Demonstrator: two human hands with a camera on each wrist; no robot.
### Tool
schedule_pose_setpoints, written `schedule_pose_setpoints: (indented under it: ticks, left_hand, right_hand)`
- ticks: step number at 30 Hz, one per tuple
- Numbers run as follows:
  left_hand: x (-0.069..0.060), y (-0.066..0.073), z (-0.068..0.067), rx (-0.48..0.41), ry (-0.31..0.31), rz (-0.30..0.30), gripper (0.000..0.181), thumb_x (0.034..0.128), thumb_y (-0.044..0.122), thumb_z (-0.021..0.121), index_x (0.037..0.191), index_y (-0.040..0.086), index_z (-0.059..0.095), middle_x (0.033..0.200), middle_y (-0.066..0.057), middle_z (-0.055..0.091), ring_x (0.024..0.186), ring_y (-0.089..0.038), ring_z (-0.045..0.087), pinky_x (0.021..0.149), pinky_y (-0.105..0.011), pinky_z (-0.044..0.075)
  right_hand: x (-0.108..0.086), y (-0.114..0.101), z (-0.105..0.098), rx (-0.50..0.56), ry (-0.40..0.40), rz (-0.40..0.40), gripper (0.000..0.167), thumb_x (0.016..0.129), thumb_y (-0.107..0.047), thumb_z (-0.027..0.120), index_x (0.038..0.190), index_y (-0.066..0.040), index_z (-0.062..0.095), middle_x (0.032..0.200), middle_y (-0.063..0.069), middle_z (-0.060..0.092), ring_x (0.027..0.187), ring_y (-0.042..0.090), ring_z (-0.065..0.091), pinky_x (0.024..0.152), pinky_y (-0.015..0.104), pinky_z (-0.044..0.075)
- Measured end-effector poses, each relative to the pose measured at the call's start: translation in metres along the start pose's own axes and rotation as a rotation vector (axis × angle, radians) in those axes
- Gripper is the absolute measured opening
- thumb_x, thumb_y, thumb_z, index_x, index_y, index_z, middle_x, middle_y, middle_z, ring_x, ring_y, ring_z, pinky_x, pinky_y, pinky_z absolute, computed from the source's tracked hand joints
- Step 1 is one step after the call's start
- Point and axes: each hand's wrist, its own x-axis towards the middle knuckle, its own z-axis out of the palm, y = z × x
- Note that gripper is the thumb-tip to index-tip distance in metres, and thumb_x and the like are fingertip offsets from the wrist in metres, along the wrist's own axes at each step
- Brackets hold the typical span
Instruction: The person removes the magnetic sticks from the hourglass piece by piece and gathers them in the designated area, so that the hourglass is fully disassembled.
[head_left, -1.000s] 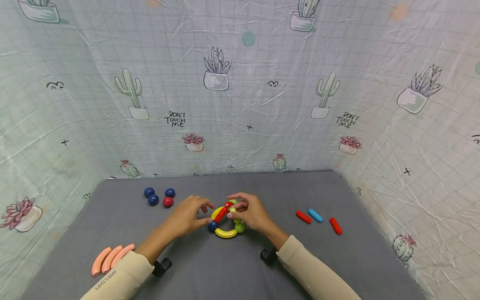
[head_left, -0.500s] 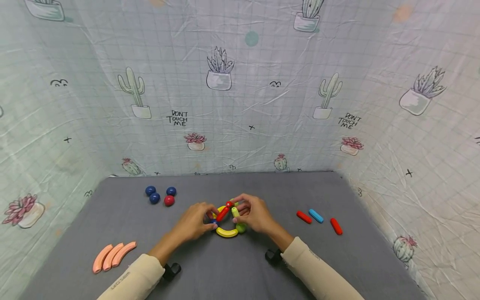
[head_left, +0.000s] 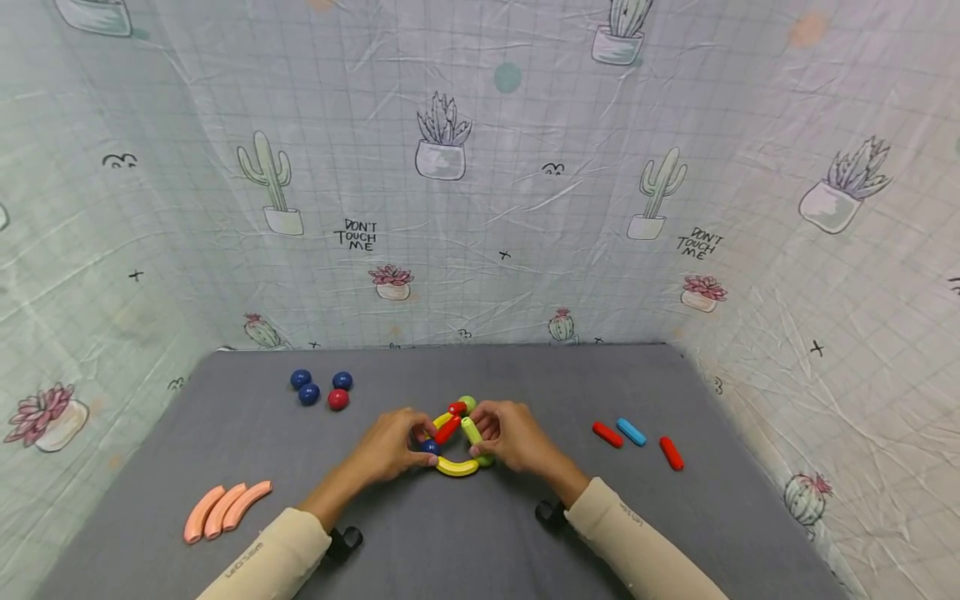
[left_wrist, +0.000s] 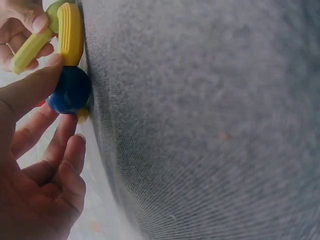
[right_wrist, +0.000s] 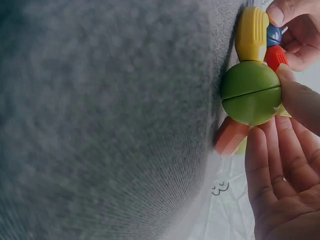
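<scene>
Your left grip (head_left: pixel 395 443) pinches the blue ball (left_wrist: pixel 71 90), right grip (head_left: pixel 513 435) the green ball (right_wrist: pixel 251 92); seemingly you're aligning the red rod (head_left: pixel 447 430) and lime rod (head_left: pixel 471 430) between; next likely calls for tilting them together.

"DON'T TOUCH ME" twice on the backdrop (head_left: pixel 480 217)

On the grey worktop (head_left: pixel 435 542), three dark blue balls (head_left: pixel 308 394) sit near a red ball (head_left: pixel 338 400), far left; three curved pink rods (head_left: pixel 222 511) lie side by side, near left. To the right, a light blue rod (head_left: pixel 631 432) lies between two red rods (head_left: pixel 671 453). Cactus-print cloth (head_left: pixel 450 283) hangs behind.
</scene>
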Motion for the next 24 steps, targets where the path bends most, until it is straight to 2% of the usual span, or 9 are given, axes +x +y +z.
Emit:
schedule_pose_setpoints:
  ticks: [6, 13, 19, 24]
  left_hand:
    - [-0.001, 0.001, 0.002, 0.005, 0.011, -0.013, 0.029, 0.0794, 0.028, 0.096, 0.098, 0.019, 0.076, 0.089, 0.003, 0.066, 0.077, -0.011, 0.057, 0.069, -0.026, 0.046]
    - [-0.001, 0.001, 0.002, 0.005, 0.005, -0.040, 0.028, 0.0796, 0.027, 0.096, 0.098, 0.021, 0.075, 0.090, 0.004, 0.065, 0.078, -0.010, 0.056, 0.070, -0.026, 0.046]
    - [0.000, 0.000, 0.004, 0.011, 0.008, -0.037, 0.027, 0.0792, 0.027, 0.096, 0.097, 0.020, 0.076, 0.089, 0.004, 0.065, 0.077, -0.010, 0.056, 0.070, -0.025, 0.046]
    - [-0.001, 0.000, 0.005, 0.008, 0.015, -0.032, 0.028, 0.0782, 0.026, 0.097, 0.095, 0.020, 0.076, 0.088, 0.004, 0.065, 0.076, -0.010, 0.056, 0.069, -0.025, 0.046]
  right_hand:
    - [-0.001, 0.002, 0.004, -0.024, 0.087, -0.039, 0.033, 0.078, -0.009, 0.095, 0.100, -0.015, 0.070, 0.089, -0.003, 0.071, 0.078, 0.010, 0.068, 0.070, 0.021, 0.057]
    - [-0.004, 0.003, 0.002, 0.040, 0.158, -0.017, 0.034, 0.078, -0.008, 0.095, 0.101, -0.015, 0.072, 0.092, -0.001, 0.073, 0.079, 0.007, 0.068, 0.071, 0.021, 0.058]
    - [-0.011, 0.008, -0.012, 0.047, 0.244, 0.009, 0.028, 0.080, -0.011, 0.093, 0.102, -0.015, 0.076, 0.090, 0.000, 0.076, 0.076, 0.008, 0.068, 0.069, 0.024, 0.058]
    - [-0.021, 0.017, -0.031, 0.013, 0.292, 0.064, 0.028, 0.082, -0.011, 0.092, 0.106, -0.015, 0.078, 0.094, -0.002, 0.077, 0.080, 0.008, 0.070, 0.072, 0.025, 0.059]
